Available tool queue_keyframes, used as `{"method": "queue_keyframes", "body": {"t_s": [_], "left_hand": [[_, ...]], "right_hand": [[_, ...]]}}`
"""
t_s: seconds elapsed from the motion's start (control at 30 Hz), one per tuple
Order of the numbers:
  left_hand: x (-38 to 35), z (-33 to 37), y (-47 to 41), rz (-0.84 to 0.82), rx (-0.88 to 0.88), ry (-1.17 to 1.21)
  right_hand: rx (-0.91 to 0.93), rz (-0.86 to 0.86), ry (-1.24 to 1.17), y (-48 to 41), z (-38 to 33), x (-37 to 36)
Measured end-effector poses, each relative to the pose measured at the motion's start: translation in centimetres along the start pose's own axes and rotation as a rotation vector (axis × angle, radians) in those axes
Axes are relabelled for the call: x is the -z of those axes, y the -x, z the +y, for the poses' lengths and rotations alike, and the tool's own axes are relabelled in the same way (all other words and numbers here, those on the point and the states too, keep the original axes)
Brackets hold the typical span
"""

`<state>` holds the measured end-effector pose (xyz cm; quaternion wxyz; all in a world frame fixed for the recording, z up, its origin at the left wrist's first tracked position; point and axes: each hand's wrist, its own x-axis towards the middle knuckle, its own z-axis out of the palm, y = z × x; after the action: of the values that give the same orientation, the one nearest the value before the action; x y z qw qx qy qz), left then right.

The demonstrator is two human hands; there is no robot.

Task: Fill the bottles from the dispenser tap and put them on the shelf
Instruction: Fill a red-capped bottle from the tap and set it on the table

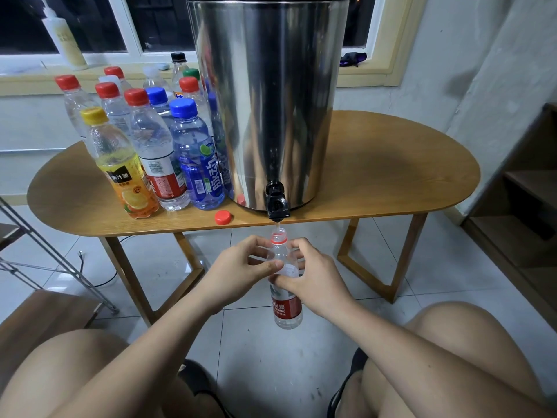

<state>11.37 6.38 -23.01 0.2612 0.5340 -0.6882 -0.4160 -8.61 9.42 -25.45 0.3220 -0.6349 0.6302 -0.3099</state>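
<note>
— Where was the bottle [286, 309]?
— Upright at six o'clock from the tap [275, 203], its open mouth just below it, beyond the table [391, 176] edge.
— And the hands?
— The left hand [238, 267] and right hand [313, 279] both gripped its upper half. A red cap [223, 217] lay at nine o'clock of the tap.

A wooden table [391, 164] with rounded ends stands on a pale tiled floor [271, 342]. On the window sill [30, 84] behind it stand a cream pump bottle [64, 40] and, far right, a purple cloth [352, 59].
</note>
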Motion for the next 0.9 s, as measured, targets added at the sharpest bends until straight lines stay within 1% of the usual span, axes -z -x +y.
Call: {"method": "queue_keyframes", "body": {"t_s": [0.9], "left_hand": [[0.13,0.21,0.09,0.000,0.000,0.019]], "right_hand": [[0.001,0.002,-0.014,0.05,-0.20,0.01]]}}
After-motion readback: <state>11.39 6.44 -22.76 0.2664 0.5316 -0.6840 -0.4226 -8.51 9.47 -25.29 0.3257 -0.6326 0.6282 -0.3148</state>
